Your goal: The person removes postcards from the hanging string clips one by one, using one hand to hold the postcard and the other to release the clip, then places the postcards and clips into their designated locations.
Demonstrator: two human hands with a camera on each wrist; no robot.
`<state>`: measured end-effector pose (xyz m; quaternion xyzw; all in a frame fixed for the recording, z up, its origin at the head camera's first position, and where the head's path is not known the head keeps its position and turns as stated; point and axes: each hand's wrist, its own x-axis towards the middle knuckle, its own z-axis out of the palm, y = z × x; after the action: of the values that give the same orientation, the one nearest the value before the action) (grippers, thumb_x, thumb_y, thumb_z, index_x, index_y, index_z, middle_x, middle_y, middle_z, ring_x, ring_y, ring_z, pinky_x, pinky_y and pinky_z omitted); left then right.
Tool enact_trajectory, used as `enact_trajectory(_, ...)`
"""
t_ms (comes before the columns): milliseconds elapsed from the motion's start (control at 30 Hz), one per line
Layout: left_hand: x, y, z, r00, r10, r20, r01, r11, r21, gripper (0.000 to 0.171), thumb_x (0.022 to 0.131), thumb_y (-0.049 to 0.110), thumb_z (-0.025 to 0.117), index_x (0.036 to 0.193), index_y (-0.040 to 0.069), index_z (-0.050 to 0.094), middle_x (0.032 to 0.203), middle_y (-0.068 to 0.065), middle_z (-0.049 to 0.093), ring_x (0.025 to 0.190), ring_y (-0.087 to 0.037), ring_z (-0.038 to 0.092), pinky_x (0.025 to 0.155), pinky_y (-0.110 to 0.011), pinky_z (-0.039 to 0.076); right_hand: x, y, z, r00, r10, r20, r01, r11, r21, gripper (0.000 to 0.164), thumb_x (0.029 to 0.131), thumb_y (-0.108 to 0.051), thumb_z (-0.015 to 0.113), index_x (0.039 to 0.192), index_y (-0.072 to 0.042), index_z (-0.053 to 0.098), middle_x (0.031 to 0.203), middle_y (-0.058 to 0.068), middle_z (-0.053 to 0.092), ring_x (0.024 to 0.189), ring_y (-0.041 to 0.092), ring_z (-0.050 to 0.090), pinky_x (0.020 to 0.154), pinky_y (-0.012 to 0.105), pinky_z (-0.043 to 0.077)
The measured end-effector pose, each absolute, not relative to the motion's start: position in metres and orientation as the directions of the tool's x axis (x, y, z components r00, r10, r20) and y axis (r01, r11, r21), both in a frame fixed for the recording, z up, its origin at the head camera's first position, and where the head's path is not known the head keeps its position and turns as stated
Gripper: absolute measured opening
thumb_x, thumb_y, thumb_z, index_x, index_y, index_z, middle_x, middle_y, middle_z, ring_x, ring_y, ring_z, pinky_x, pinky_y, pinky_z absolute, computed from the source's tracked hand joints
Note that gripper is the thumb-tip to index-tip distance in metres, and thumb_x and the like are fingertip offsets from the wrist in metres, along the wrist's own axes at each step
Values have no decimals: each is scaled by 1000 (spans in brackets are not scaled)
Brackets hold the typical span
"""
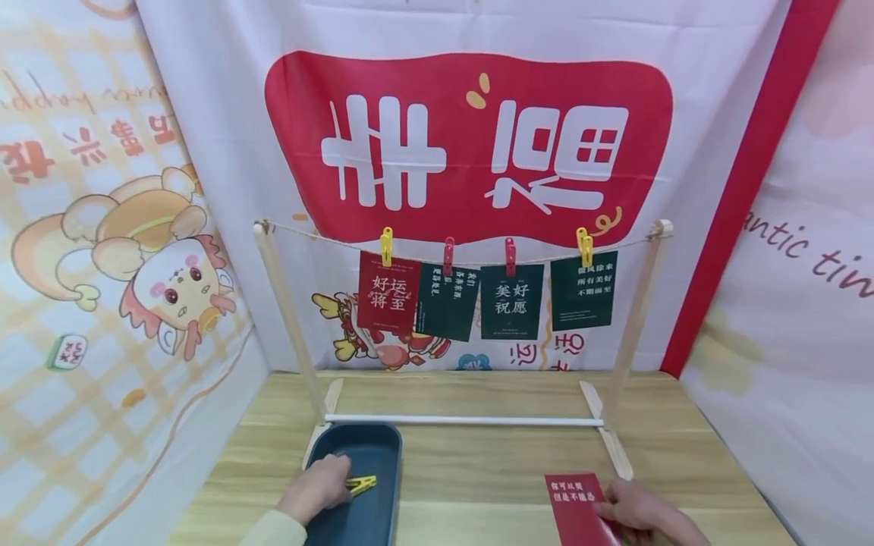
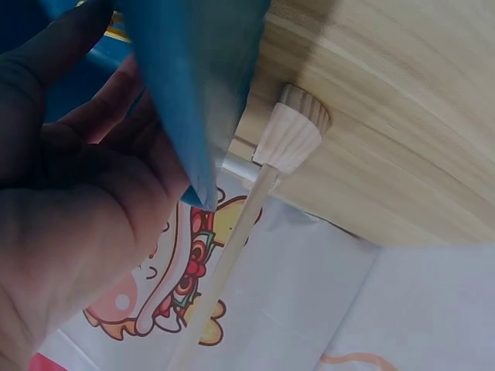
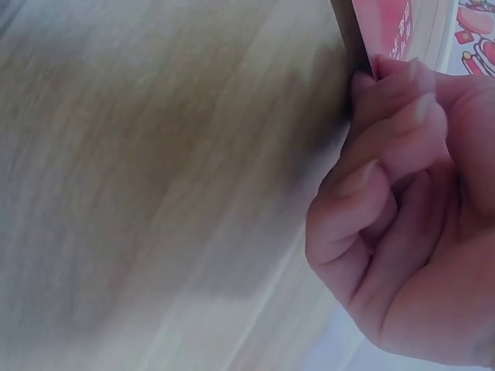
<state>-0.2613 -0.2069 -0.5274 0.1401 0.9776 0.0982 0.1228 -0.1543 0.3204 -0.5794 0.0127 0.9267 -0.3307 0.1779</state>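
My left hand (image 1: 324,485) reaches into the dark blue tray (image 1: 398,485). Its fingers pinch one end of a yellow clothespin (image 1: 363,484), whose other end sticks out to the right. The left wrist view shows the tray wall (image 2: 182,93) hiding part of the fingers. On the right, my right hand (image 1: 638,509) pinches the right edge of a red card (image 1: 576,504) with white writing, low over the table. In the right wrist view the remaining fingers curl in beside the card's corner (image 3: 379,27).
A wooden stand (image 1: 638,334) holds a string with a red card (image 1: 387,296) and dark green cards (image 1: 447,303), (image 1: 512,303), (image 1: 582,292) hung by yellow and red clothespins. A white crossbar (image 1: 464,420) runs low between the posts. Printed cloths surround the table (image 1: 471,470).
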Motion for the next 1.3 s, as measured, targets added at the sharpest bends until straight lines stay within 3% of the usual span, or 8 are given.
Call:
enact_trajectory(267,-260,-208,-536,-933,257,-251,205,955,216,25,74,13,82,87,6,61,78,-8,60,68,-21,56,63,-42,50,-161,312,-574,-911,39,-411,264,820,-507,23,91,-30,68,77,-14,58,55,-1,53,45,9,47,42,19,33)
enact_trajectory(400,-260,-204,-535,-933,257,-250,201,953,228,31,75,14,82,96,2,62,83,-12,62,73,-23,59,66,-45,52,-165,315,-565,-935,-19,-355,181,834,-522,25,89,-26,70,72,-14,56,54,-2,53,43,9,46,39,20,34)
enact_trajectory(533,-258,-200,-523,-937,284,-202,229,939,259,39,80,22,79,105,-2,61,89,-17,65,79,-29,64,70,-48,53,-178,317,-539,-943,-194,-271,22,775,-631,30,94,-27,64,71,-11,55,51,0,55,38,5,43,35,19,33)
enact_trajectory(667,-262,-193,-502,-953,299,-37,275,913,300,26,86,23,74,97,4,62,77,-9,64,68,-21,61,60,-40,51,-197,312,-507,-931,-309,-195,-65,664,-745,31,100,-26,56,76,-6,58,56,3,57,39,5,43,35,20,36)
enact_trajectory(800,-271,-181,-481,-936,276,219,344,852,394,10,90,15,68,86,9,62,65,1,56,55,-10,48,50,-26,41,-207,305,-479,-955,-277,-107,-93,623,-777,29,101,-28,54,80,-8,57,60,4,57,42,9,48,38,23,43)
enact_trajectory(1000,-281,-174,-457,-861,227,456,444,774,452,8,92,8,63,84,7,66,69,-1,64,56,-6,51,49,-20,43,-215,294,-447,-979,-200,-24,-104,605,-789,32,100,-33,56,84,-5,57,65,10,58,47,15,52,45,30,49)
enact_trajectory(1300,-287,-176,-434,-688,157,709,561,735,382,10,87,6,67,78,9,65,62,1,63,53,-5,52,49,-21,43,-222,279,-429,-990,-142,9,-87,555,-827,36,99,-42,54,86,-9,59,68,8,59,52,16,54,52,35,53)
